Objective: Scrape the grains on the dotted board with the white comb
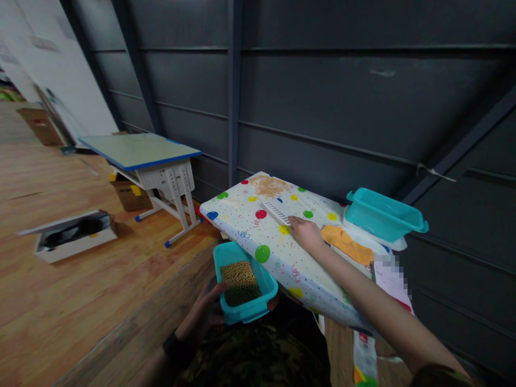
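Observation:
My left hand (207,307) grips the side of a turquoise plastic tub (264,277), its thumb over the rim. Yellowish beans (238,274) lie in the tub, looking darker green towards me. The tub is at the table's near edge, by my lap. My right hand (304,232) reaches over the table, closed round the near end of a long, flat white tool with a slotted or bristled side (277,212); its exact kind is unclear. The tool lies low over the patterned tablecloth (242,215). Beyond its tip, tan beans or grains (269,186) are spread near the far corner.
An orange cloth (346,243) lies right of my right hand. Behind it a second turquoise tub (385,212) rests on something white. Papers (391,279) are at the right edge. A school desk (141,150) and an open white box (76,236) stand left; a dark wall backs the table.

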`<state>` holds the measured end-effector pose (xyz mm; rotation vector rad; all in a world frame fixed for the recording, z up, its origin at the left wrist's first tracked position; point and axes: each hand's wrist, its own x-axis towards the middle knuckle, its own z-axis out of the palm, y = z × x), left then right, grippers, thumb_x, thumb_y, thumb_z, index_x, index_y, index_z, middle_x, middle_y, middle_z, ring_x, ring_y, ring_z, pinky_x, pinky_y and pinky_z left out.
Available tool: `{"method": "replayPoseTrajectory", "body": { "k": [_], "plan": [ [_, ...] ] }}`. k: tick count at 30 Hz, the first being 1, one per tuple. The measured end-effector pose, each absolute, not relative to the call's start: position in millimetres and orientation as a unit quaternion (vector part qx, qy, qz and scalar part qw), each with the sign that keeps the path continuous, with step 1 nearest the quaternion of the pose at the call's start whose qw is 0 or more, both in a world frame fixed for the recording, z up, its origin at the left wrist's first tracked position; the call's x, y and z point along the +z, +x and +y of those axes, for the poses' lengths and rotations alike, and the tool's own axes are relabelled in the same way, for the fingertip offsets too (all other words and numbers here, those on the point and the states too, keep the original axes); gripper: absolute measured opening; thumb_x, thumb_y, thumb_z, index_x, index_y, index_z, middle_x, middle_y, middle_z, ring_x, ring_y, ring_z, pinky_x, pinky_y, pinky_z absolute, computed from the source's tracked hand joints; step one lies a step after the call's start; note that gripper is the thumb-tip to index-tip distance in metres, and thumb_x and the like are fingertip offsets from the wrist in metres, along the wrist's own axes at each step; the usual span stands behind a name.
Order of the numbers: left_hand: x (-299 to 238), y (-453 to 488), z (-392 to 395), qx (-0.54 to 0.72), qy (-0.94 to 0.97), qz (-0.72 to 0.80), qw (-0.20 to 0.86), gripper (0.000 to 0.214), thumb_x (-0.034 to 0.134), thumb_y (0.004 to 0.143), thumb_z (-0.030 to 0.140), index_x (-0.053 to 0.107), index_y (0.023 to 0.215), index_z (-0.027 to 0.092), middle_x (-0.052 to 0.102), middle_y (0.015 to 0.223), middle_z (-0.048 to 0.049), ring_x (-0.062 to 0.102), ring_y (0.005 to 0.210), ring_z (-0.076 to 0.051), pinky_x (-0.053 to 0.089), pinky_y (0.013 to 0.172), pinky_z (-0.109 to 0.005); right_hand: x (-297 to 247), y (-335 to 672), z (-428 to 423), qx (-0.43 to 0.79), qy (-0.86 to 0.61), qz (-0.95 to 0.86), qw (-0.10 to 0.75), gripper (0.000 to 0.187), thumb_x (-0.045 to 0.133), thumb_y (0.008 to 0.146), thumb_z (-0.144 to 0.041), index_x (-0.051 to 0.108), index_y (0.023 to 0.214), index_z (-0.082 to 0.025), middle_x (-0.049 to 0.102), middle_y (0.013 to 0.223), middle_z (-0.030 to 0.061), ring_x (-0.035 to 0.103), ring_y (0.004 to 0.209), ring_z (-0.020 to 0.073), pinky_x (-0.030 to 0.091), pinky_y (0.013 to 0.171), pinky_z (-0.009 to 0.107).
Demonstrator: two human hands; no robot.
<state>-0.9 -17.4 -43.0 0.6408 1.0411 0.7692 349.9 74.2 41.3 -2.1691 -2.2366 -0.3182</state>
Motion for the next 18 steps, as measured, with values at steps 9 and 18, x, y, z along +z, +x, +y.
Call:
{"method": "replayPoseTrajectory", "body": {
  "k": [9,18],
  "plan": [
    [-36.2,-0.6,-19.1,0.358,0.303,0.479,0.742,0.104,0.09,0.08,0.067,0.048,0.168,0.03,0.076,0.15,-0.0189,0.079,0.121,-0.045,0.07,0.078,-0.046,27.7,350.9,45.2,-0.162,-0.636,-0.75,0.083,0.055,0.052,0.099,-0.006,0.068,0.151,-0.011,0.075,0.146,0.0187,0.078,0.126,0.0262,0.062,0.107,0.037],
    [-39.0,2.8,-21.5,0.367,0.295,0.472,0.745,0.107,0.093,0.077,0.065,0.047,0.168,0.032,0.074,0.152,-0.0172,0.083,0.113,-0.041,0.071,0.074,-0.043,37.9,341.6,68.9,-0.142,-0.686,-0.713,0.021,0.048,0.049,0.104,-0.009,0.07,0.147,-0.014,0.079,0.14,0.0167,0.081,0.116,0.0231,0.063,0.1,0.031]
  ]
}}
